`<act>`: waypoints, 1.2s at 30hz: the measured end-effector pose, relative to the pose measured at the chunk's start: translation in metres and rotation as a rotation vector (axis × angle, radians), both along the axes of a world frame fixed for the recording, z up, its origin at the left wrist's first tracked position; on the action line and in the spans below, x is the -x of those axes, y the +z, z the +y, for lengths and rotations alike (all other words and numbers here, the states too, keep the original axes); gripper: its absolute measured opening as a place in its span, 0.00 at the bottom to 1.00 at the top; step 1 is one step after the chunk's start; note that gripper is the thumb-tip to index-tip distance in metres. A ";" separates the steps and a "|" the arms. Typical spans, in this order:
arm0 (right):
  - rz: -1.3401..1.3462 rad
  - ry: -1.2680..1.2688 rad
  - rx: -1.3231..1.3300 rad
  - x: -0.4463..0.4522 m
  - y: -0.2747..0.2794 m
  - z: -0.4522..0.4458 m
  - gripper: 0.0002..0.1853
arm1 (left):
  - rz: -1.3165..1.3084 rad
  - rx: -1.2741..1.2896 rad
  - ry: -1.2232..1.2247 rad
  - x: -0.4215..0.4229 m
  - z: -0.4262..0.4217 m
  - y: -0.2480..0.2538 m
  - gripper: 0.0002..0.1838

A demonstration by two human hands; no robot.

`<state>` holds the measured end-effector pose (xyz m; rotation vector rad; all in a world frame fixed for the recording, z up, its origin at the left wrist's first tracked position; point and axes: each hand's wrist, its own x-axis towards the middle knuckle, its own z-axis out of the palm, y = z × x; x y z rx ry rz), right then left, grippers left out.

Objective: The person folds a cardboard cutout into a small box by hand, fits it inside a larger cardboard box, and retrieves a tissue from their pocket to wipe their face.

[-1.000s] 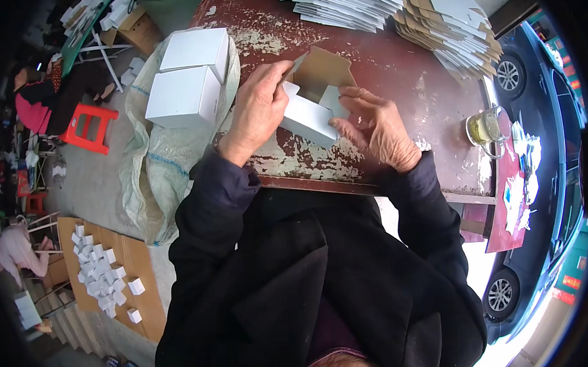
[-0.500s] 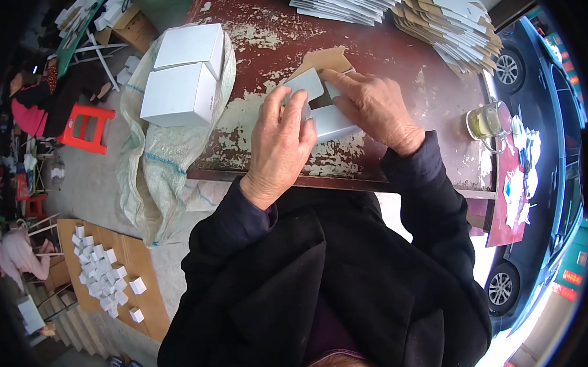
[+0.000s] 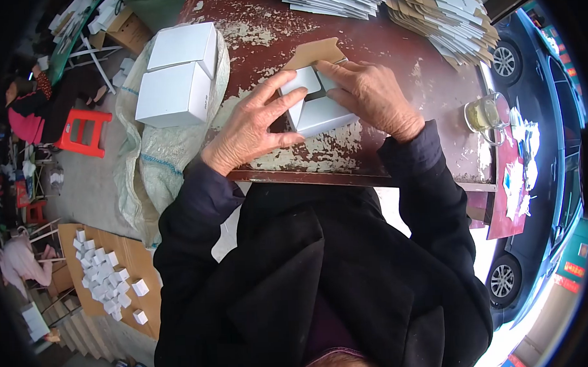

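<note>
In front of me on the worn red table is a white cardboard box, partly folded. Its brown inner lid flap stands up at the far side, and its white side flaps bend inward over a dark gap. My left hand grips the box's left side, fingers on the upper flap and thumb low near the front corner. My right hand holds the right side, its index finger pressing at the base of the brown flap and its thumb over the right flap.
Two finished white boxes sit on a woven sack at left. Stacks of flat cartons lie at the far edge. A glass mug stands at right. Small white boxes lie on cardboard on the floor, near a red stool.
My left hand has shifted left and opened wider, moving from over the box's front left to its left side. My right hand stays at the right flap.
</note>
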<state>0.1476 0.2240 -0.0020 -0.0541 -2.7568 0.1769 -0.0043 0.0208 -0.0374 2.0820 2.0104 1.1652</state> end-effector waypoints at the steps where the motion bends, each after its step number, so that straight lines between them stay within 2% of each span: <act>1: -0.033 -0.010 0.017 0.001 0.001 0.001 0.24 | 0.044 -0.011 -0.029 0.005 0.001 -0.004 0.37; 3: -0.066 -0.022 0.036 0.002 0.004 0.003 0.24 | 0.088 -0.020 -0.061 0.006 0.002 -0.009 0.38; 8: -0.094 0.014 0.118 0.000 0.003 0.006 0.20 | -0.051 -0.092 -0.048 -0.024 0.002 -0.021 0.36; 13: 0.104 0.115 0.051 -0.008 -0.019 0.005 0.16 | 0.005 -0.145 0.156 -0.049 0.004 -0.027 0.31; 17: 0.255 0.100 0.299 -0.029 -0.021 -0.017 0.14 | 0.052 -0.216 0.191 -0.051 0.009 -0.027 0.26; 23: 0.225 0.042 0.180 -0.058 -0.035 -0.056 0.14 | 0.066 -0.238 0.224 -0.059 0.016 -0.028 0.24; 27: 0.333 -0.036 0.125 -0.049 -0.047 -0.058 0.13 | 0.110 -0.272 0.214 -0.056 0.017 -0.026 0.24; 36: 0.393 -0.124 0.128 -0.049 -0.044 -0.060 0.13 | 0.074 -0.265 0.202 -0.050 0.015 -0.024 0.19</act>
